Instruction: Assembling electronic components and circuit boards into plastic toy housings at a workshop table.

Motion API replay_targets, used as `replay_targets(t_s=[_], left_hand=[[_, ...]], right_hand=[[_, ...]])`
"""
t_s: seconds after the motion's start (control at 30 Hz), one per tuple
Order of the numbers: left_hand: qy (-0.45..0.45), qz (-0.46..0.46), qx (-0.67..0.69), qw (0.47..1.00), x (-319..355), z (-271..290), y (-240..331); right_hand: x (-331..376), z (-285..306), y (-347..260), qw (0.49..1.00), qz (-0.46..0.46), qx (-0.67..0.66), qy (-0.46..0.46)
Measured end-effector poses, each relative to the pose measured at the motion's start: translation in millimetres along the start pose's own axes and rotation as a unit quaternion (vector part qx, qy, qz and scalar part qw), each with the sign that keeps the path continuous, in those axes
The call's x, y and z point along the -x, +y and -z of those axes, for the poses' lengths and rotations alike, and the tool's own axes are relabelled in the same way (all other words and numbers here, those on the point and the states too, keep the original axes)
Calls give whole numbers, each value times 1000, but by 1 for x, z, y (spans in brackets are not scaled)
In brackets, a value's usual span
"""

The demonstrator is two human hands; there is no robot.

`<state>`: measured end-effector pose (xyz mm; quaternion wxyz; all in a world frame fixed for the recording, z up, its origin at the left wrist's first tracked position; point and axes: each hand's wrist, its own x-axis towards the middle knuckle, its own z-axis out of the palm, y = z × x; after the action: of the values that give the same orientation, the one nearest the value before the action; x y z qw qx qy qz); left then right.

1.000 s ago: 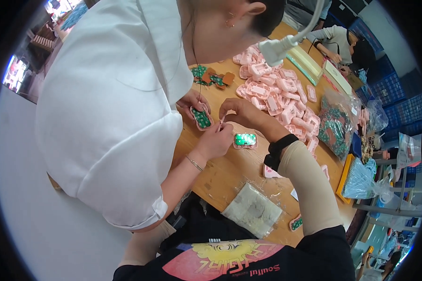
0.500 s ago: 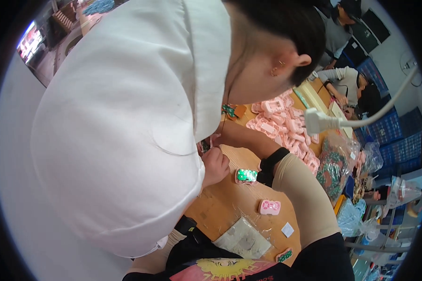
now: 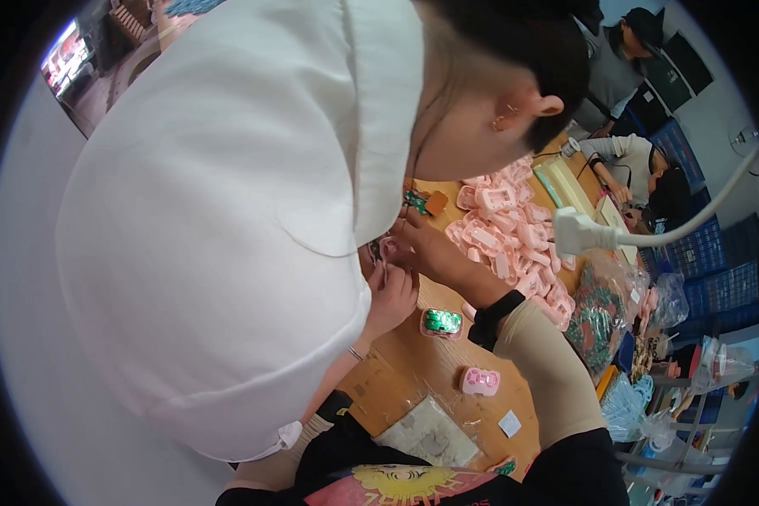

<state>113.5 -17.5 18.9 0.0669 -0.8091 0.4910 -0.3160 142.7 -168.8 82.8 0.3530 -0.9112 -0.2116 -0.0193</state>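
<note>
Both my hands meet beside a large white cap (image 3: pixel 219 211), which hides part of them. My left hand (image 3: pixel 392 299) has its fingers curled round a pink plastic casing (image 3: pixel 385 250) with something dark inside. From the right, my right hand (image 3: pixel 422 246) reaches to the same casing, its fingers closed at it and partly covered. Just below the hands on the wooden table lies a pink casing with a green circuit board (image 3: pixel 442 321) in it. Nearer me rests a closed pink handset (image 3: pixel 481 381) with darker pink buttons.
A heap of pink casings (image 3: pixel 514 228) covers the table beyond my right forearm. A white plug (image 3: pixel 578 233) on a cable hangs at the right. Bagged circuit boards (image 3: pixel 603 316), a flat grey pad (image 3: pixel 430 432) and a white paper square (image 3: pixel 509 423) lie nearby. Two people (image 3: pixel 620 164) are at the far right.
My right hand has come further into sight, raised at the casing, and more of my left hand and wrist shows. The view has shifted slightly.
</note>
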Motion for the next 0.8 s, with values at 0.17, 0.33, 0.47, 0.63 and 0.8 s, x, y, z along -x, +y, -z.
replay_targets(t_s=[0.17, 0.33, 0.47, 0.63, 0.8], left_hand=[[-31, -57, -176, 982, -17, -13, 14], [-29, -3, -209, 978, -30, 2, 8], [-33, 21, -165, 986, -36, -3, 14], [-66, 6, -254, 965, -36, -4, 14], [-75, -96, -463, 878, -40, -7, 12]], right_hand=[[20, 12, -3, 987, -48, 29, 148], [76, 15, -13, 947, -159, -80, 267], [155, -4, -16, 918, -249, -77, 298], [234, -46, -44, 895, -321, -84, 298], [276, -80, -70, 840, -376, -148, 362]])
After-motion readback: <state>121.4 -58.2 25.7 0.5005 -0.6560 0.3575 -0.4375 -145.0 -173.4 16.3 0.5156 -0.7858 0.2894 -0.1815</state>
